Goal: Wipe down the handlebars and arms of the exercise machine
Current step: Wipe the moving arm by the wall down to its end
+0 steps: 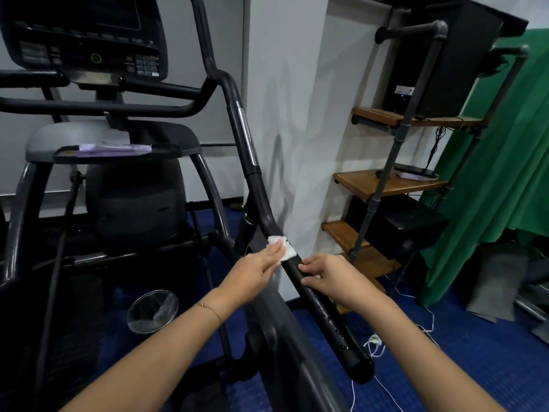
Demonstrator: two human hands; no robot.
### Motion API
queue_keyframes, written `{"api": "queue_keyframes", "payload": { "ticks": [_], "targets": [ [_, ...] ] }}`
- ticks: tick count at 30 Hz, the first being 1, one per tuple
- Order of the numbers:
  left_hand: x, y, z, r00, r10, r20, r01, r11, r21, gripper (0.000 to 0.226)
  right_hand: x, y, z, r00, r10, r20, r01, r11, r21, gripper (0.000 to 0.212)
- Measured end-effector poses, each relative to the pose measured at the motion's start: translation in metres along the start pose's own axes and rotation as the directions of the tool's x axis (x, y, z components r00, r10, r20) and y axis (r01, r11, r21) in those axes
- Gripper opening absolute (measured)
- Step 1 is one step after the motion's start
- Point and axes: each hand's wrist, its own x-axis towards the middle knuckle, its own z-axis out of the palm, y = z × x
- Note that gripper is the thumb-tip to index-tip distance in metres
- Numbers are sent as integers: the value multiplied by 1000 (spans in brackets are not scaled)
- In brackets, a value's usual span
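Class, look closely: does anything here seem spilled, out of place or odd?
Droplets bead on the near end of the handlebar, seemingly unwiped liquid. A white cable trails loose across the blue carpet below.

Walls: a white wall point(285, 114), plain, with soft grey shadows across it.
Floor: dark blue carpet point(475, 367); a white cable point(427, 319) trails over it.
Shelving: a pipe-frame shelf unit point(383, 182) with wooden boards stands beside the wall; a black computer tower point(439, 69) sits on an upper board.
Curtain: a green curtain point(505, 173) hangs at the right.
Bin: a round bin point(153, 310) with a clear liner stands on the carpet.
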Motion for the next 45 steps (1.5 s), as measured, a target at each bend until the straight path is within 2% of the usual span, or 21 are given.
{"api": "queue_keyframes", "payload": {
  "ticks": [2,8,12,15,17,18,20,21,22,24,27,31,34,39,45],
  "targets": [
    [-4,-1,1,1000,12,12,-12,1000,-18,40,0,1,-1,1000,-7,-11,7,1000,1,37],
    [21,12,4,995,-93,-27,93,996,15,39,1,0,-1,1000,-8,-3,8,1000,11,37],
    [3,8,10,1000,-8,-9,8,1000,11,39,0,1,1,1000,-9,-10,9,1000,-3,37],
    [12,2,7,989,-79,-122,67,993,-102,37,0,0,0,1000,-14,-1,14,999,-34,36],
    [28,3,4,937,-233,-259,144,935,-323,32,0,1,2,1000,-12,14,13,999,-48,36],
    [38,2,1,876,-354,-327,184,873,-452,29,1,1,2,1000,-11,18,12,999,-49,37],
    [61,-3,-7,722,-613,-321,265,673,-690,33,2,2,3,1000,-10,20,11,999,-42,37],
    [69,-4,-8,676,-682,-278,301,600,-741,38,2,2,3,1000,-11,19,12,999,-38,37],
    [74,-1,-7,660,-708,-251,337,578,-743,37,3,2,3,1000,-12,19,12,999,-32,36],
    [73,8,0,707,-661,-252,388,660,-643,30,4,4,3,1000,-18,19,18,1000,-19,36],
    [52,19,17,821,-503,-270,339,810,-479,33,5,6,2,1000,-29,13,29,1000,-8,35],
    [53,17,11,846,-462,-265,377,871,-315,35,5,2,1,1000,-18,20,19,999,-37,34],
    [45,20,11,867,-435,-242,373,890,-264,34,2,-1,0,1000,-17,18,18,999,-51,34],
    [23,31,24,871,-434,-232,357,882,-309,37,1,-3,-2,999,-3,49,6,998,-64,30],
    [28,43,15,864,-468,-188,435,880,-192,39,3,-3,2,999,16,42,-14,999,-50,26]
  ]
}}
